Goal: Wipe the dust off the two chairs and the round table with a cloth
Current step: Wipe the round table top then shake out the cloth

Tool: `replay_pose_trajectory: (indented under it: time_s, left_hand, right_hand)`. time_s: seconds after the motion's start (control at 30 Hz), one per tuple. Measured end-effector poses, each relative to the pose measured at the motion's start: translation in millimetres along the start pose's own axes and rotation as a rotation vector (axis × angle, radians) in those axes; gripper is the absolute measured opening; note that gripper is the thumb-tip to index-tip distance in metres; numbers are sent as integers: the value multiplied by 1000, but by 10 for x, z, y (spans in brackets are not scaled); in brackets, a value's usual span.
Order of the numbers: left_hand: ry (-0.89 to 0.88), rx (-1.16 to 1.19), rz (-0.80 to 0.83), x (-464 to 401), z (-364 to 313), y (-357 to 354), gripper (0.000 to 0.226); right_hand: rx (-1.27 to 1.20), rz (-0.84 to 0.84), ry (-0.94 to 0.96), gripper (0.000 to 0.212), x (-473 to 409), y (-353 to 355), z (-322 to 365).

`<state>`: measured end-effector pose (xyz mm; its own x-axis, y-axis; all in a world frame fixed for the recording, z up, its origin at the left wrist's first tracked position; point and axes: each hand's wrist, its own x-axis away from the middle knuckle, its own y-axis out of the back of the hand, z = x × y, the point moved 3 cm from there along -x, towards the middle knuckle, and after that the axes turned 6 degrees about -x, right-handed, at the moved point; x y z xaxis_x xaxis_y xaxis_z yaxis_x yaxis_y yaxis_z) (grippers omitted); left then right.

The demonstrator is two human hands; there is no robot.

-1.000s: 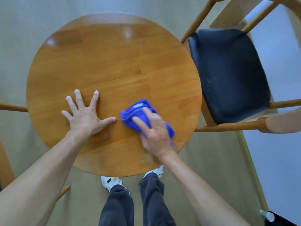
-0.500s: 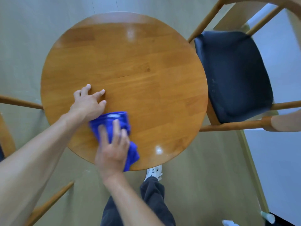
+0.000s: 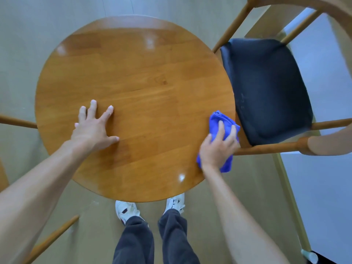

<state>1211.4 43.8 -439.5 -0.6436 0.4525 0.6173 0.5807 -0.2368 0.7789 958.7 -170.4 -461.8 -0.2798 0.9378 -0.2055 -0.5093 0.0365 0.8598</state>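
Observation:
The round wooden table [image 3: 137,77] fills the middle of the view. My left hand [image 3: 93,128] rests flat on its left part, fingers spread. At the table's right edge lies a blue cloth [image 3: 222,119], partly hanging over the rim, and my right hand [image 3: 219,147] presses it down with fingers laid over it. A wooden chair with a dark seat cushion [image 3: 266,88] stands right of the table. Only wooden rails of a second chair [image 3: 17,121] show at the left edge.
My legs and white shoes [image 3: 127,208] stand just below the table's near edge. The floor is pale wood-look; a light grey area [image 3: 323,187] lies to the far right beyond a strip. A chair rail [image 3: 53,239] crosses the lower left.
My right hand has swept the cloth from the table's near left part to its right edge. My left hand has opened out flat with fingers spread.

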Motion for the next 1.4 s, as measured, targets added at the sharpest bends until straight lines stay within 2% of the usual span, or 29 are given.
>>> replay_pose_trajectory:
  time_s: [0.03,0.1,0.2,0.3,0.37,0.43,0.5,0.57,0.63,0.7,0.83,0.9,0.97,1.0,1.03,1.1,1.17,1.23,1.27,1.33,1.4]
  left_hand:
    - [-1,-2,0,-5,-4,-4,95]
    - [-2,-11,-9,-17,2,-6,96]
    - [-19,-53,7,-45,102,34,96]
    - [-62,-132,34,-49,217,111,100]
    - [-75,-152,31,-29,216,117,99]
    - [-64,-137,34,3,189,110,98]
    - [-60,-140,35,25,165,110,96]
    - [-64,-135,31,39,152,116,95]
    - [-70,-114,18,49,142,109,95]
    - [-76,-76,-6,45,142,126,94]
    - [-66,85,-72,5,247,195,87]
    - [-49,180,-129,15,328,176,81]
    - [-43,253,-164,36,354,139,77]
    - [-42,276,-170,51,337,120,74]
    - [-43,290,-179,74,305,100,70]
    - [-42,277,-218,107,217,57,60]
    - [-35,244,-289,114,102,15,55]
    - [-10,237,-362,123,-60,-18,55]
    - [-3,240,-395,137,-169,-33,59]
    - [-52,196,-420,193,-491,-95,68]
    - [-117,120,-410,228,-855,-270,74]
  right_hand:
    - [12,-13,22,47,129,-97,271]
    - [-38,50,217,48,618,-289,857]
    - [-175,380,624,48,1409,-349,1376]
    - [-283,494,895,47,1199,-218,936]
    - [-226,452,950,49,727,-81,436]
    - [-114,357,791,51,131,6,3]
    - [-17,234,460,51,-334,-18,-181]
    - [17,103,85,52,-518,-172,-18]
    - [36,59,-97,54,-477,-389,434]
    - [38,128,4,55,-302,-606,1000]
    - [-35,374,506,58,568,-837,1843]
    - [-107,532,682,59,963,-742,1850]
    - [-123,582,862,58,986,-665,1626]
    - [-116,568,861,57,912,-652,1527]
    - [-91,551,772,57,824,-650,1482]
    - [-56,515,453,55,694,-680,1579]
    - [-95,569,294,57,644,-676,1757]
    - [-264,722,282,62,496,-604,1711]
    - [-329,747,324,61,362,-532,1594]
    - [-314,626,337,59,5,-417,1198]
    - [-163,475,271,61,-322,-425,808]
